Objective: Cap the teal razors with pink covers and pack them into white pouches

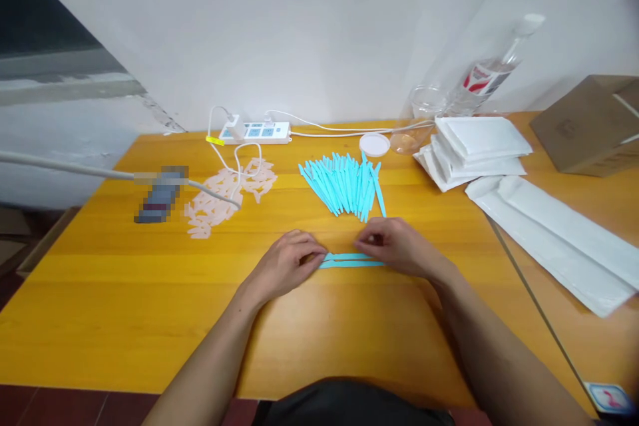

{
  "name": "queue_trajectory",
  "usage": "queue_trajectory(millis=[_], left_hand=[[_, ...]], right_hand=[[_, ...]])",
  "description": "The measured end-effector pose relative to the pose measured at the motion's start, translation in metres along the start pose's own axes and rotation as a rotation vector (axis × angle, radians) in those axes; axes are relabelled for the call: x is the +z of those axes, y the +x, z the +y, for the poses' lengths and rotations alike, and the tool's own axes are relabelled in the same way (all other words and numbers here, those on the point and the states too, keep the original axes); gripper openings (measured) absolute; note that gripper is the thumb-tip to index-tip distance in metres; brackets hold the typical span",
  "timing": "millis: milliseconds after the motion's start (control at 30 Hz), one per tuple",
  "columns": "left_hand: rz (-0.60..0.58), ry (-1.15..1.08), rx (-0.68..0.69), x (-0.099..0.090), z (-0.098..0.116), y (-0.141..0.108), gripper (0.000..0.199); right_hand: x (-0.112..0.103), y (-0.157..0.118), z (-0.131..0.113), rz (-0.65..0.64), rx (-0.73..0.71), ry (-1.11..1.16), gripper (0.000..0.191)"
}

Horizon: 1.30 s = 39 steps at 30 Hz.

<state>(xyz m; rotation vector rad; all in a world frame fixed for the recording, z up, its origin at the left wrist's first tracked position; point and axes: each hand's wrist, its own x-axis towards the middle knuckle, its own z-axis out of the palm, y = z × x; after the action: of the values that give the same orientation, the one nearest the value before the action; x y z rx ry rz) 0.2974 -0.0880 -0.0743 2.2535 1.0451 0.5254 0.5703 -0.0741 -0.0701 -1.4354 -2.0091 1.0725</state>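
Two slim turquoise plastic sticks (352, 264) lie side by side, running left to right on the table in front of me. My left hand (289, 263) pinches their left ends between thumb and fingers. At their right ends, my right hand (397, 246) is closed, thumb and forefinger curled together. Whether anything sits in that pinch is hidden; the sticks' right ends pass under the hand. Just beyond my hands is a fanned pile of similar turquoise sticks (344, 183). Small pale pink flat pieces (214, 196) are spread in a heap to the left.
A white power strip (255, 133) with cables stands by the wall, and a blurred phone (160, 196) lies left. A round white lid (374, 144), clear plastic jar (412, 133), bottle (486, 83), white padded packets (482, 140), long white packages (559, 233) and cardboard box (589, 123) stretch rightward.
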Motion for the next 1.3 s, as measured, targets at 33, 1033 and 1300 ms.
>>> queue_trajectory(millis=[33, 1033, 1300], left_hand=[[0.003, 0.002, 0.001, 0.000, 0.000, 0.000, 0.023], [0.306, 0.669, -0.357, -0.067, -0.088, -0.008, 0.031], [0.348, 0.086, -0.339, -0.046, -0.059, -0.005, 0.033]], right_hand=[[-0.001, 0.003, 0.005, 0.122, 0.007, -0.074, 0.031], [-0.007, 0.008, 0.014, -0.209, 0.091, 0.256, 0.040], [-0.007, 0.008, 0.014, -0.233, 0.114, 0.314, 0.042]])
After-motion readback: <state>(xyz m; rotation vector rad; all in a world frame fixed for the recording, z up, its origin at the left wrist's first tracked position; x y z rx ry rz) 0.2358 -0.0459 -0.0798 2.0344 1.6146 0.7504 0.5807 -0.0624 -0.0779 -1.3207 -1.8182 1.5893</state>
